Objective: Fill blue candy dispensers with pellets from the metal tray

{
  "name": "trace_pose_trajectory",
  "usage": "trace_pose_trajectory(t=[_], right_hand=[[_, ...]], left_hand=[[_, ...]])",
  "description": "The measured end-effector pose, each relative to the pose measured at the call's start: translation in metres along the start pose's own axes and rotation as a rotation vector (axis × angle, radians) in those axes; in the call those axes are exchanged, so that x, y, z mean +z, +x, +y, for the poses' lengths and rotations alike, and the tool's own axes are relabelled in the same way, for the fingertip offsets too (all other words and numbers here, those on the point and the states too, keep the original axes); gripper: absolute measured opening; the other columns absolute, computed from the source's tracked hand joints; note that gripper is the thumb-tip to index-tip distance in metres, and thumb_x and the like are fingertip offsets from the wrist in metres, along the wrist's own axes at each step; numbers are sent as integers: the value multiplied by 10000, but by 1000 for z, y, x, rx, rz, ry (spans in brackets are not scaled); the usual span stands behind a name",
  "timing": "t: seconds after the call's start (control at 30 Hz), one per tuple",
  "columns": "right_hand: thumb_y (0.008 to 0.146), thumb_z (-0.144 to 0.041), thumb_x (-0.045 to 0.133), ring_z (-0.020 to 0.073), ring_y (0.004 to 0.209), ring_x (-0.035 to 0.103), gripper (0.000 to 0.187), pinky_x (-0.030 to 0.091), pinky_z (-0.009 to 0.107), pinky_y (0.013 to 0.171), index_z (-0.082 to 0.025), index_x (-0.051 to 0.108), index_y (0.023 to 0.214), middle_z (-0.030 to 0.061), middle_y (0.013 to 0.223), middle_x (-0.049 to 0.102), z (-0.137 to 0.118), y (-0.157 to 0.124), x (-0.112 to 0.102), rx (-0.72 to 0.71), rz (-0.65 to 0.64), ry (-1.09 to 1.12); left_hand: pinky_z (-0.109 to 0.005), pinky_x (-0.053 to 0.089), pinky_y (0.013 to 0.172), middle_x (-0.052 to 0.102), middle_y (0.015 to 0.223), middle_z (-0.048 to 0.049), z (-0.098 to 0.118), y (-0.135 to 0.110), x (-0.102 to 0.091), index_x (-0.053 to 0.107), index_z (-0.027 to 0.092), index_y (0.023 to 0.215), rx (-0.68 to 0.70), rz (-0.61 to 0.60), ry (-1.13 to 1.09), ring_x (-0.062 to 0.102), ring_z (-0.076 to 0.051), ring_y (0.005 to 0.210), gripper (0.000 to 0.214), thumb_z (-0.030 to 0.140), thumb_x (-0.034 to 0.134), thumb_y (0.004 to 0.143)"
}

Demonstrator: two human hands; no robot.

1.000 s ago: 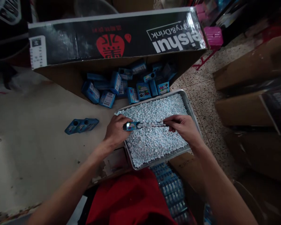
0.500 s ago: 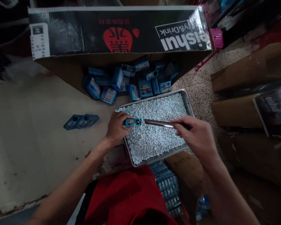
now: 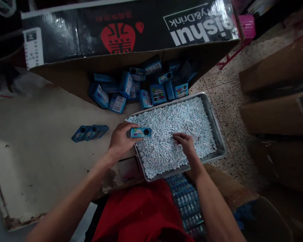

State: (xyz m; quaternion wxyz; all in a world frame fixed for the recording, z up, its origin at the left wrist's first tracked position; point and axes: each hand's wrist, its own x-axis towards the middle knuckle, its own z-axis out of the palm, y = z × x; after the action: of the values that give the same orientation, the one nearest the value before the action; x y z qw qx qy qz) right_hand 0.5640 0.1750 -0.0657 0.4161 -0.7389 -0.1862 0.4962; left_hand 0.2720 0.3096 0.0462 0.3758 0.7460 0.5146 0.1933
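My left hand (image 3: 121,137) is closed around a small blue candy box (image 3: 138,132), its dark round hole facing up, over the left side of a metal tray (image 3: 219,148). Small pale blue and white candies (image 3: 164,154) fill the tray. My right hand (image 3: 185,143) is down at the candies in the middle, fingers pinched on a narrow metal scoop (image 3: 195,138). Only a bit of the scoop shows beside the hand; the rest is hidden by fingers and candies. Two similar blue boxes (image 3: 89,132) stand together on the table to the left, holes up.
A large carton (image 3: 73,37) lies open towards me behind the tray, with several blue boxes (image 3: 158,94) heaped in it. Rows of blue packs (image 3: 187,201) sit below the tray's near edge. Brown cartons (image 3: 275,114) stand on the right, past the speckled floor (image 3: 224,97).
My right hand has drawn the scoop away from the blue box and lowered it into the candies. My left hand still holds the box in nearly the same place. The view has shifted slightly.
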Motion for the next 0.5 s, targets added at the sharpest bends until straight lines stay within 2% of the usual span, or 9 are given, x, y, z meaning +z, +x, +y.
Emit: trace_pose_trajectory(t=[0.1,0.23,0.33,0.5], right_hand=[[610,-430,877,111,540,581,340,450,241,526,-178,808,826,33,712,737,-25,-14,-13,30,-51,107],[623,-380,902,98,523,568,294,433,229,508,-179,814,819,24,672,721,-71,-34,-26,2,-154,118],[684,-359,872,98,504,554,254,424,225,497,-168,818,843,12,597,686,-109,-43,-21,-73,-192,8],[789,-299,762,120,502,595,194,476,243,511,-155,824,903,14,588,686,-172,-65,-10,-230,-154,-325]], left_hand=[[-406,514,948,714,1060,-59,-1,3,-8,744,223,999,-1,-14,138,657,-287,1050,376,211,875,647],[-400,514,928,720,1025,-47,6,5,-2,745,221,973,-29,-52,193,657,-285,1024,357,153,842,636],[-389,515,921,722,1013,-37,15,5,7,748,225,976,-14,-41,164,655,-273,1020,342,142,821,652],[-385,513,935,715,984,-27,20,3,16,742,233,937,10,-39,129,649,-262,1023,295,138,794,662]])
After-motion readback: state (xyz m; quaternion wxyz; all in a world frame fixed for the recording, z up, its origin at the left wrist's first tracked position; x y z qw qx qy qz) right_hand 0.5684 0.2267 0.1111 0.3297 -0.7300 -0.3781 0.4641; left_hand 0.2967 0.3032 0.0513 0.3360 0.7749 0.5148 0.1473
